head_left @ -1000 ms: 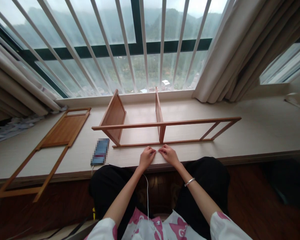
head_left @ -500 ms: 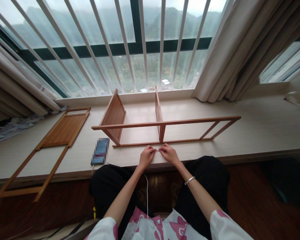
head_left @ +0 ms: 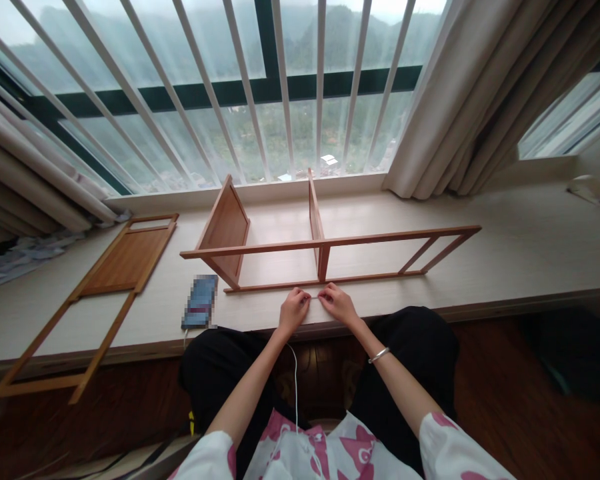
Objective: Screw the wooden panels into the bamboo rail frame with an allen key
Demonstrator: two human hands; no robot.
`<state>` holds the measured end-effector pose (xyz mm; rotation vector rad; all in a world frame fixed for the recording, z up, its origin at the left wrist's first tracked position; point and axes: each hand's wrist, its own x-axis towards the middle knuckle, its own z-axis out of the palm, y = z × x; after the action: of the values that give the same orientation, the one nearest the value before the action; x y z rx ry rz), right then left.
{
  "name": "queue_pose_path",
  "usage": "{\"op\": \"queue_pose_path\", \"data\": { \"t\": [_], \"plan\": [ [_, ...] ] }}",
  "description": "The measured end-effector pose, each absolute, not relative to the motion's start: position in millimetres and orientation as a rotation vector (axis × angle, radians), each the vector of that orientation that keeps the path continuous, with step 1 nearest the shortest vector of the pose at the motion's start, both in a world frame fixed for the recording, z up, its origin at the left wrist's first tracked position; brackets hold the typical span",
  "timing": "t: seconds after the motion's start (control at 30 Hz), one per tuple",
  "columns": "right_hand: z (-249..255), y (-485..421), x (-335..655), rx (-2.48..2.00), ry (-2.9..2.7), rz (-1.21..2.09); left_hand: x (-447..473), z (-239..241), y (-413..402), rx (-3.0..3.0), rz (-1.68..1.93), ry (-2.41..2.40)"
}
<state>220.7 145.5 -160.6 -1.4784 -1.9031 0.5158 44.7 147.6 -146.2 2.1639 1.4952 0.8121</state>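
Observation:
My left hand (head_left: 294, 309) and my right hand (head_left: 337, 304) meet over the front of the pale sill (head_left: 505, 260), fingers pinched together around something tiny between them that I cannot make out. A silver bangle (head_left: 379, 355) sits on my right wrist. Just beyond my fingertips lies a partly built wooden shelf frame (head_left: 325, 253), with two upright panels and long thin rails, its lower rail almost touching my hands.
A second wooden frame with a solid panel (head_left: 123, 261) lies flat at the left, its legs hanging over the sill edge. A phone (head_left: 201, 301) with a white cable lies left of my hands. Window bars and curtains (head_left: 460, 100) stand behind.
My hands stay pinched together at the same spot; the view has tilted slightly, so everything sits a little higher in the picture.

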Motion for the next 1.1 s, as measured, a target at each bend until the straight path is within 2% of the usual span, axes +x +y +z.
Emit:
{"op": "queue_pose_path", "data": {
  "t": [0.4,0.63,0.9,1.1],
  "plan": [
    [-159.3,146.2,226.7,-1.407,-1.674,0.56,44.8,-151.5,145.8,2.142,0.814,1.519],
    [-169.2,153.1,235.6,-1.495,-1.412,0.378,40.3,-150.1,144.2,2.091,0.914,1.479],
    [-156.8,156.2,287.3,-1.52,-1.796,0.112,27.2,-145.8,150.7,2.177,1.029,1.565],
    [-158.6,159.2,318.8,-1.585,-1.883,0.083,-10.5,-134.5,162.7,2.39,0.858,1.644]
  ]
}}
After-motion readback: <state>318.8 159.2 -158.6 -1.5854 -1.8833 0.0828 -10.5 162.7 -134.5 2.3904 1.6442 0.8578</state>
